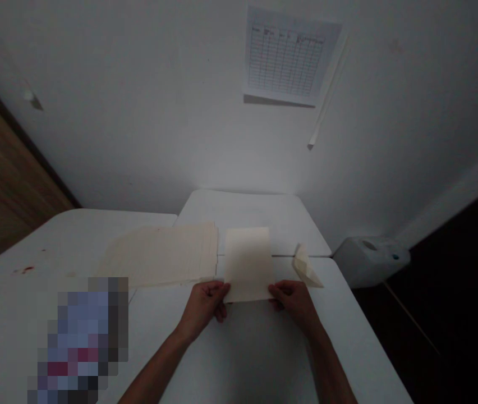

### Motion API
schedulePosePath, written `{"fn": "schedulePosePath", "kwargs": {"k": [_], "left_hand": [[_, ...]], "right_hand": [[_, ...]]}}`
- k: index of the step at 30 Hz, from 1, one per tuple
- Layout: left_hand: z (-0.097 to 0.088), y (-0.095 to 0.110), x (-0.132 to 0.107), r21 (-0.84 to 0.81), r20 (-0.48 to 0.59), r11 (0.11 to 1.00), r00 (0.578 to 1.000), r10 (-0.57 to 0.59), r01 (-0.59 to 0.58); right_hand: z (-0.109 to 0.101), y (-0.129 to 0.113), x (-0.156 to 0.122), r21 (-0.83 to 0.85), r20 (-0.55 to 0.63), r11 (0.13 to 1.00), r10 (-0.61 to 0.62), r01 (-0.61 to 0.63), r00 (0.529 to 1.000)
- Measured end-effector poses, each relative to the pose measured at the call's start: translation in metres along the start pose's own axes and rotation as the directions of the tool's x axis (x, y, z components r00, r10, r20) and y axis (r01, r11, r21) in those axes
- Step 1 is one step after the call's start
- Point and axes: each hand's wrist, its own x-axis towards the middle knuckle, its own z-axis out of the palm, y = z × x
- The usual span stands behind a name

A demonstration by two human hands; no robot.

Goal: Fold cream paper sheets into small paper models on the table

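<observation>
Cream paper sheet (248,262) is lying at frame centre, its lower corners being pinched by the left hand (203,306) and right hand (293,301), beside a paper stack (163,255).

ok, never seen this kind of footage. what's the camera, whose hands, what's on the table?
One picture, from a camera worn on a person's head, looking forward and down; no robot. The two bare arms at the bottom are that person's own. The left hand and right hand each pinch a near corner of a cream sheet lying on a white table. To its left lies a stack of similar sheets; to its right, a small folded paper. A printed chart hangs on the wall. The patch at lower left is blurred.
</observation>
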Motion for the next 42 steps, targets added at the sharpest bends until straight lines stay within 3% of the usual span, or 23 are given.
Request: {"fn": "schedulePosePath", "kwargs": {"k": [9,14,17,20,24,27,33,35,39,42], "left_hand": [[0.004,-0.003,0.002,0.023,-0.039,1.000,0.999,-0.003,0.004],[0.008,-0.012,0.003,0.044,-0.156,0.998,0.986,0.056,-0.050],[0.008,-0.012,0.001,0.114,-0.133,0.991,0.988,0.081,-0.066],[0.006,-0.010,-0.004,0.160,-0.082,0.986,0.995,0.065,-0.051],[0.004,-0.008,-0.011,0.176,-0.043,0.984,0.999,-0.010,0.018],[0.003,-0.008,-0.019,0.165,-0.027,0.985,0.999,-0.039,0.042],[0.000,-0.011,-0.030,0.251,-0.046,0.966,0.998,-0.047,0.058],[0.000,-0.014,-0.031,0.346,-0.056,0.938,0.998,0.013,0.007],[-0.001,-0.015,-0.034,0.611,-0.015,0.777,0.978,0.207,-0.155],[0.000,-0.011,-0.038,0.716,0.005,0.684,0.980,0.200,-0.143]], "right_hand": [[0.001,0.001,0.000,-0.045,-0.014,0.999,0.006,-0.007,1.000],[0.000,0.001,-0.001,-0.164,-0.013,0.986,-0.001,-0.002,1.000],[-0.002,0.000,-0.002,-0.351,-0.101,0.928,-0.173,0.128,0.980],[-0.005,0.001,0.000,-0.534,-0.157,0.798,-0.419,0.281,0.894],[-0.008,0.006,0.002,-0.601,0.009,0.625,-0.618,0.498,0.786],[-0.008,0.011,0.000,-0.591,0.170,0.533,-0.651,0.605,0.740],[-0.010,0.014,-0.009,-0.598,0.318,0.458,-0.618,0.658,0.719],[-0.013,0.013,-0.012,-0.616,0.363,0.419,-0.600,0.667,0.712],[-0.020,0.011,-0.020,-0.649,0.438,0.359,-0.545,0.671,0.715],[-0.024,0.012,-0.025,-0.671,0.458,0.349,-0.499,0.654,0.736]]}}
